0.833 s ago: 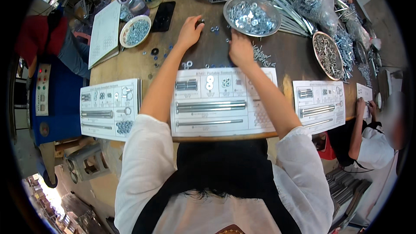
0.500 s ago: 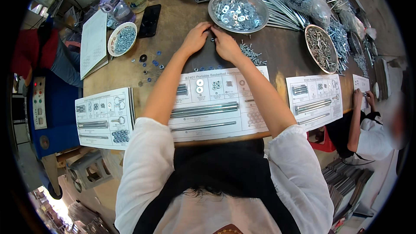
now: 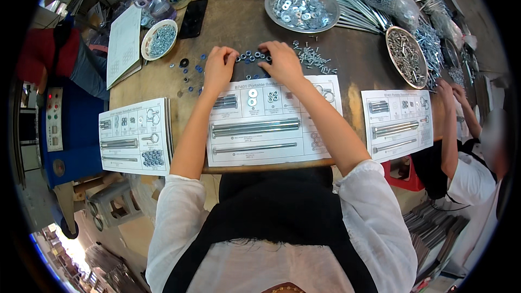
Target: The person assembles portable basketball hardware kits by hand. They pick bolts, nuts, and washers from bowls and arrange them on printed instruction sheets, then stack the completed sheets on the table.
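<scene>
A group of small metal nuts with blue inserts (image 3: pixel 249 55) lies on the brown tabletop between my two hands. My left hand (image 3: pixel 219 68) rests at the group's left side, its fingers bent and their tips close to the nearest nuts. On the right side my right hand (image 3: pixel 283 64) has its thumb and fingers apart, the fingertips at the outermost nuts. No item shows in either palm, though the undersides are hidden. Just below both wrists lies a printed parts sheet (image 3: pixel 255 154) with pictures of bolts, washers and nuts.
Small screws (image 3: pixel 315 58) lie right of my right hand. Beyond stands a steel bowl of washers (image 3: pixel 302 6), beside long metal rods (image 3: pixel 353 8). A bowl of hardware (image 3: pixel 406 57) sits at right, a white bowl (image 3: pixel 159 39) and phone (image 3: pixel 194 18) at left. A co-worker's hands (image 3: pixel 451 91) are far right.
My hands were close together near the steel bowl; now they are apart and nearer to me, with the nuts showing between them. The co-worker's hands have moved farther up the table.
</scene>
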The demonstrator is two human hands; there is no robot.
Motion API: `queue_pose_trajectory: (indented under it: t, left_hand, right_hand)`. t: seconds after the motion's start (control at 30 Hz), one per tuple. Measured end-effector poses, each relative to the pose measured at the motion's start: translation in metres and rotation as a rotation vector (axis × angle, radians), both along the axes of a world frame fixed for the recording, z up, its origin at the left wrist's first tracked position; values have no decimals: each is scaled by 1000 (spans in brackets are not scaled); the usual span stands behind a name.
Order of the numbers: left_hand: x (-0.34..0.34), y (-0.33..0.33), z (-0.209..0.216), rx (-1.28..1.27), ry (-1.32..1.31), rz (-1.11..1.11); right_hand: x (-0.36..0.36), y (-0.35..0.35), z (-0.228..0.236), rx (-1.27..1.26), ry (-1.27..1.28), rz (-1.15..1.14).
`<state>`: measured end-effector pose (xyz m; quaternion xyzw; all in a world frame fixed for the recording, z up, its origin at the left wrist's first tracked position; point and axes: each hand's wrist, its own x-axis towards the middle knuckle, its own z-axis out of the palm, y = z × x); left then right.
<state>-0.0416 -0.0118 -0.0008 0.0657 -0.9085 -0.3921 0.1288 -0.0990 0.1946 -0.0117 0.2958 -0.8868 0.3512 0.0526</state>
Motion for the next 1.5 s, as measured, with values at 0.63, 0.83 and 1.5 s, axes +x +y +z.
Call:
queue_pose_trajectory:
  t: [0.63, 0.83, 1.5]
  left_hand:
    - [60, 72, 79, 84, 249, -238]
    - [65, 62, 49, 160, 146, -291]
    - [-9, -8, -6, -103, -179, -208]
  right_hand:
    - [34, 121, 36, -1993, -1735, -89]
    - [-89, 405, 118, -2266, -604, -292]
    - [11, -3, -2, -30, -144, -97]
